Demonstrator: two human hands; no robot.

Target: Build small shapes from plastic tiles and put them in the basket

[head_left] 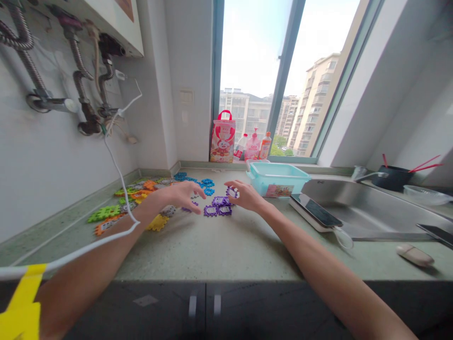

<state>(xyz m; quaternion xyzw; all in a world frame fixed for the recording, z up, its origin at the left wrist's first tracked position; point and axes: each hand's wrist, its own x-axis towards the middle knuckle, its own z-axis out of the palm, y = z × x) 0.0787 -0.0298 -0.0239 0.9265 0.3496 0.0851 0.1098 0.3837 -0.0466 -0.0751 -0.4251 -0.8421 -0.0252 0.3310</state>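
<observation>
Joined purple puzzle tiles (217, 206) lie flat on the speckled countertop (226, 250) between my hands. My right hand (244, 196) pinches a single purple tile (231, 191) at its fingertips, just above the right end of the joined group. My left hand (184, 193) hovers to the left with its fingers curled down over another purple tile (193, 206); whether it grips that tile is unclear. Blue tiles (198, 182) lie behind the hands. Orange, yellow, green and grey tiles (130, 203) are scattered at the left.
A light blue plastic tub (278, 178) stands right of my right hand. A phone on a white block (314, 212) lies at the edge of the steel sink (371, 208). Bottles and a red bag (222, 137) stand on the window sill. A white cable (120, 189) hangs across my left forearm.
</observation>
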